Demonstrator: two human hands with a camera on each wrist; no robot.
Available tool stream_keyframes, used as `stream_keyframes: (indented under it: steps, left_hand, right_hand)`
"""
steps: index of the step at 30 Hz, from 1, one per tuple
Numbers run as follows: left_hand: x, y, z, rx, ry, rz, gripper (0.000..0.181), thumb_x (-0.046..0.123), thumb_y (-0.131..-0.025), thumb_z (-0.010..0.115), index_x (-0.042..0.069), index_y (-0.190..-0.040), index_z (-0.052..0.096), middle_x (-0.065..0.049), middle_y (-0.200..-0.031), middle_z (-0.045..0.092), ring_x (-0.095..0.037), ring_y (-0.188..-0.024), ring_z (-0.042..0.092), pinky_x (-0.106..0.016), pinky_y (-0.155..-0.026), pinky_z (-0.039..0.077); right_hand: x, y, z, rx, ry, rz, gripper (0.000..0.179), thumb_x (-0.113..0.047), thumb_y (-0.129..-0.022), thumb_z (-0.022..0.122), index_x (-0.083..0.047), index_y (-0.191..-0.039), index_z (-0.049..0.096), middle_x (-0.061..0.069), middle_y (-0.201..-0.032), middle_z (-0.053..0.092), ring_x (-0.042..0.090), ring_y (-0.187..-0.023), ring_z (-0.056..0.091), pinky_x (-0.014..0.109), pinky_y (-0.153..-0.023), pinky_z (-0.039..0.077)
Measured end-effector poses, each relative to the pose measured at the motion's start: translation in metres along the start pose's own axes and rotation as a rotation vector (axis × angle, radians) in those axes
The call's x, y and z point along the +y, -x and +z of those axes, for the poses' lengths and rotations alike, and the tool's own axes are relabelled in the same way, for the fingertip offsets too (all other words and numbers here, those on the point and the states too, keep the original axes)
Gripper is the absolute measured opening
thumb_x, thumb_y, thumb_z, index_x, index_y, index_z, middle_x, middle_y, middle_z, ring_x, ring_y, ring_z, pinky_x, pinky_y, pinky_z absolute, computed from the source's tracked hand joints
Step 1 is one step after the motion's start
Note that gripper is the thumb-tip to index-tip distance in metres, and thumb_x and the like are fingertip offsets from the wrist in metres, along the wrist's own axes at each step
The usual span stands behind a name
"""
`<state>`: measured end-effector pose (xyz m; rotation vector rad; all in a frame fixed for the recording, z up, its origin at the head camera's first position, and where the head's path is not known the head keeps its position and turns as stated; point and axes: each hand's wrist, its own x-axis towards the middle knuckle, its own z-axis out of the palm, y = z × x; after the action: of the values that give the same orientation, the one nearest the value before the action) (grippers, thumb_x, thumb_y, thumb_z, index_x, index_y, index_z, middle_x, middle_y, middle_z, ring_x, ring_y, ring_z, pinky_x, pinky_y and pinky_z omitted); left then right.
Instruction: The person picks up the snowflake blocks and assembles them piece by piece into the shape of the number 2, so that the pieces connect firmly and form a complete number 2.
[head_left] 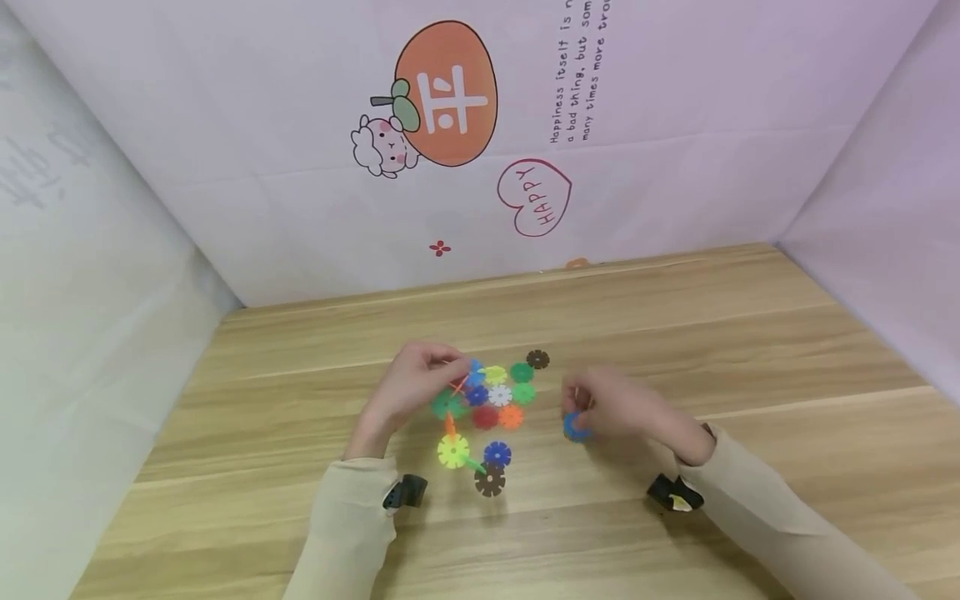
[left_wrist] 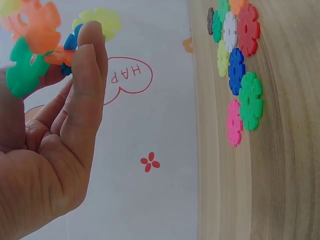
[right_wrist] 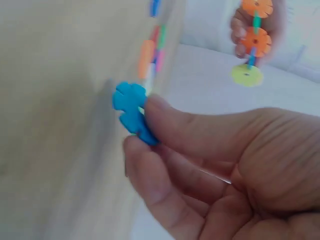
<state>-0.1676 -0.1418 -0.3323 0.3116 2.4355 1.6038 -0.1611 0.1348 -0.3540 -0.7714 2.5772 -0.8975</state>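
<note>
My left hand [head_left: 416, 379] pinches a chain of slotted plastic flower discs between thumb and fingers, held up above the table. In the left wrist view an orange disc [left_wrist: 42, 30] and a green disc [left_wrist: 22, 67] of it show by the thumb. The chain's yellow disc [head_left: 453, 451] and brown disc [head_left: 490, 479] hang toward the near side in the head view. To the right, my right hand [head_left: 618, 404] pinches a single blue disc [right_wrist: 131, 110] by its edge between thumb and fingertips. That hand is blurred and low over the wood.
Several loose discs lie flat in a cluster between the hands, among them a white disc [head_left: 500, 395], a red disc [head_left: 486, 417] and an orange disc [head_left: 512, 417]. Farthest back is a dark brown disc [head_left: 537, 359]. A printed white backdrop [head_left: 300, 233] stands behind the wooden table [head_left: 750, 350].
</note>
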Motion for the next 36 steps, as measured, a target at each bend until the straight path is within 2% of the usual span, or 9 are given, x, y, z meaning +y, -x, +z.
stream_keyframes:
  steps: [7, 12, 16, 19, 23, 30, 36]
  left_hand:
    - [0.000, -0.001, 0.002, 0.006, 0.010, -0.008, 0.021, 0.019, -0.092, 0.064, 0.002, -0.102, 0.072, -0.007, -0.094, 0.071, -0.019, -0.087, 0.066, -0.035, -0.082, 0.052]
    - [-0.001, 0.000, 0.000, 0.019, 0.020, -0.025, 0.019, 0.018, -0.093, 0.063, 0.004, -0.103, 0.072, -0.006, -0.092, 0.071, -0.018, -0.084, 0.065, -0.034, -0.082, 0.052]
    - [-0.001, 0.002, -0.001, 0.035, 0.012, -0.029, 0.020, 0.019, -0.094, 0.062, 0.006, -0.105, 0.072, -0.005, -0.098, 0.070, -0.018, -0.089, 0.063, -0.035, -0.083, 0.051]
    - [0.000, 0.002, -0.002, 0.036, 0.004, -0.020, 0.021, 0.020, -0.095, 0.061, 0.006, -0.106, 0.071, -0.005, -0.102, 0.069, -0.018, -0.093, 0.061, -0.036, -0.085, 0.050]
    - [-0.002, 0.002, -0.003, 0.043, -0.005, -0.021, 0.021, 0.022, -0.095, 0.061, 0.007, -0.106, 0.071, -0.004, -0.103, 0.069, -0.018, -0.096, 0.060, -0.037, -0.086, 0.050]
    - [-0.005, 0.001, -0.003, 0.043, -0.008, -0.025, 0.023, 0.023, -0.095, 0.061, 0.007, -0.108, 0.070, -0.005, -0.105, 0.068, -0.019, -0.099, 0.061, -0.037, -0.088, 0.050]
    - [-0.006, -0.001, -0.005, 0.031, -0.021, -0.019, 0.025, 0.023, -0.094, 0.062, 0.005, -0.108, 0.070, -0.006, -0.105, 0.069, -0.018, -0.098, 0.061, -0.036, -0.087, 0.050]
  right_hand:
    - [-0.018, -0.020, -0.007, 0.205, -0.045, -0.073, 0.015, -0.004, -0.081, 0.074, -0.009, -0.082, 0.060, 0.000, -0.079, 0.065, 0.014, -0.073, 0.062, 0.029, -0.061, 0.051]
    - [-0.029, -0.029, -0.007, 0.266, -0.159, -0.073, 0.010, -0.004, -0.084, 0.073, -0.006, -0.086, 0.063, 0.004, -0.081, 0.067, 0.015, -0.071, 0.065, 0.030, -0.061, 0.055]
    - [-0.032, -0.035, -0.007, 0.264, -0.271, -0.054, 0.008, -0.002, -0.086, 0.070, -0.001, -0.089, 0.063, 0.010, -0.082, 0.069, 0.024, -0.071, 0.068, 0.030, -0.062, 0.057]
    - [-0.031, -0.038, -0.007, 0.248, -0.308, -0.061, 0.007, 0.000, -0.086, 0.069, 0.001, -0.091, 0.064, 0.011, -0.081, 0.069, 0.030, -0.071, 0.068, 0.029, -0.060, 0.056]
    - [-0.029, -0.040, -0.006, 0.215, -0.338, -0.075, 0.007, 0.001, -0.086, 0.068, 0.003, -0.092, 0.064, 0.010, -0.080, 0.069, 0.031, -0.070, 0.067, 0.031, -0.059, 0.057]
    - [-0.031, -0.046, -0.002, 0.170, -0.390, -0.097, 0.005, 0.002, -0.088, 0.066, 0.004, -0.093, 0.066, 0.011, -0.081, 0.069, 0.034, -0.071, 0.067, 0.045, -0.065, 0.057]
    - [-0.031, -0.049, -0.003, 0.149, -0.413, -0.107, 0.006, 0.001, -0.089, 0.065, 0.004, -0.094, 0.066, 0.011, -0.082, 0.069, 0.033, -0.071, 0.067, 0.047, -0.065, 0.057]
